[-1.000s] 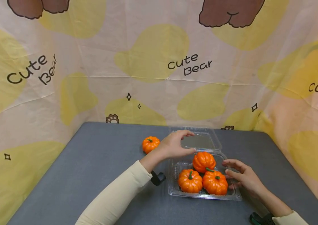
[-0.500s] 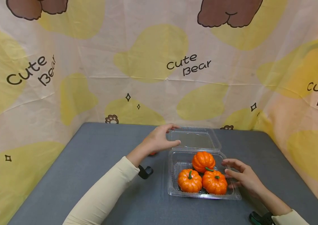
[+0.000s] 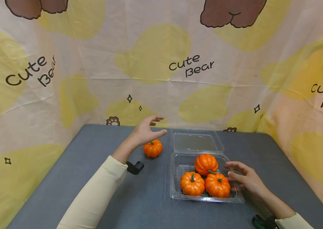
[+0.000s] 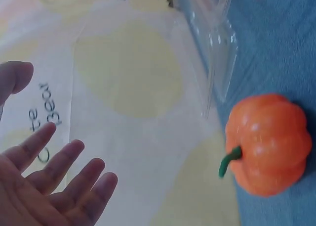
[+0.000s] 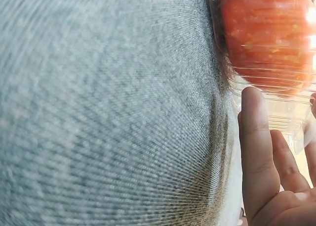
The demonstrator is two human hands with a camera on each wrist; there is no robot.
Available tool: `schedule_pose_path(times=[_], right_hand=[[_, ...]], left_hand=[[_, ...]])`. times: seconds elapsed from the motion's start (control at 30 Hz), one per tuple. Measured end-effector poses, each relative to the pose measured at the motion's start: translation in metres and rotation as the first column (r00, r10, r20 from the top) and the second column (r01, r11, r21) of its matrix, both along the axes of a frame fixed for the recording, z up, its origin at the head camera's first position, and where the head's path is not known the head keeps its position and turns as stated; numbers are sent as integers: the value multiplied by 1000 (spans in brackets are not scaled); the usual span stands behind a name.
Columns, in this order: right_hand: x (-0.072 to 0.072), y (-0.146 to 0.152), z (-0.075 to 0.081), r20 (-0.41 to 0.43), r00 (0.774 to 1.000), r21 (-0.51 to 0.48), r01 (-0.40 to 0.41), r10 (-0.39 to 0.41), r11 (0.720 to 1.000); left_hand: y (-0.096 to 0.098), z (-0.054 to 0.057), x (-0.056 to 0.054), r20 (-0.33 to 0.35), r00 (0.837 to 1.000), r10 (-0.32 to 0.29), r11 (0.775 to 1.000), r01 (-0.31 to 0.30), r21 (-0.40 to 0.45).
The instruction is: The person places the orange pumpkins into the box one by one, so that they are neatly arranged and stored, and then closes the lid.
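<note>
A clear plastic clamshell box [image 3: 175, 178] stands with its lid [image 3: 194, 141] folded back. Three small orange pumpkins sit in its base: a rear pumpkin [image 3: 206, 164], a front left one [image 3: 192, 183] and a front right one [image 3: 217, 185]. Outside, left of the box, lies a loose pumpkin [image 3: 153, 148] with a green stem, seen closely in the left wrist view. Above and beside it my left hand [image 3: 145, 131] hovers, fingers spread, holding nothing. My right hand [image 3: 247, 179] rests its relaxed fingers against the box's right side; the right wrist view shows the fingers [image 5: 256, 132] extended along the wall.
Beneath everything is a grey-blue cloth-covered table [image 3: 107, 143]. A patterned cloth backdrop [image 3: 138, 63] with bear prints rises behind it and along the sides. Dark wrist straps [image 3: 135, 167] sit at both sleeves.
My left hand has moved left from above the box, rising slightly, and passed over the loose pumpkin, which shows again. My right hand, the box and its pumpkins stay in place.
</note>
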State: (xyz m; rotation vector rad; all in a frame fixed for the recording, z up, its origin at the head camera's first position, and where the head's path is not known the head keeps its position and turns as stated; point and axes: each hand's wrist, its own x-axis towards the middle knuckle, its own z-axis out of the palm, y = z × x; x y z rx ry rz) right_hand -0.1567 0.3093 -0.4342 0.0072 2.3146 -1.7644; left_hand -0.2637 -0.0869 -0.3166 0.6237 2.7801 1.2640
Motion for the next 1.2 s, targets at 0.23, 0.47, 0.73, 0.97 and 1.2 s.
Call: schedule_pose_path(times=[0.23, 0.47, 0.73, 0.97, 1.2], right_hand=[[0, 1, 0, 4, 1000, -9, -5, 5, 1000], [0, 0, -1, 2, 1000, 3, 1, -1, 1000], [0, 0, -1, 1, 1000, -3, -2, 2, 1000], [0, -1, -1, -1, 1000, 7, 1, -1, 1000], [0, -1, -1, 3, 1000, 7, 4, -4, 1000]], left_hand=[[-21, -3, -4, -20, 998, 58, 998, -57, 23], [-41, -21, -11, -10, 995, 98, 995, -98, 21], [-54, -45, -17, 45, 989, 142, 989, -143, 24], [-58, -68, -21, 87, 987, 135, 991, -137, 8], [-57, -88, -22, 134, 983, 125, 992, -126, -3]])
